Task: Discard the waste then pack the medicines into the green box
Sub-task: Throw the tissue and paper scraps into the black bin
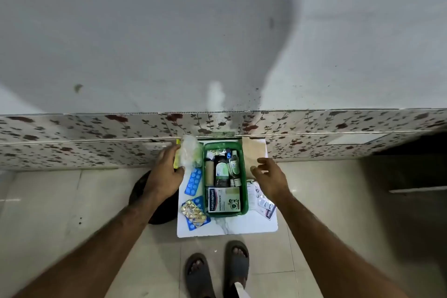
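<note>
The green box (243,176) stands in the middle of a small white board (227,227) on the floor, close to the wall with the flower pattern. It is already quite full: I see a dark bottle (221,170), a clear bottle (234,164), a brown roll (209,173), some small things at the far end that I cannot name, and a plaster carton (223,199) lying flat at the near end. So a good part of the packing looks done.

Some medicines remain outside. On the left of the box lie a blue pill strip (193,181), and nearer to the person a gold pill strip (193,211) on top of another blue one. On the right lie silver pill strips (266,205) and a paper leaflet. A brown paper bag (252,150) lies behind the box on the right; I cannot tell if it is waste or not.

The left hand (164,172) holds a crumpled clear plastic bag (189,155) with something yellow in it, fingers closed around its edge, just beside the left wall of the box. I judge this is waste. A dark round bin (140,191) stands under the left forearm, so the discarding step seems in progress.

The right hand (271,178) hovers to the right of the box, fingers spread and slightly bent, holding nothing.
</note>
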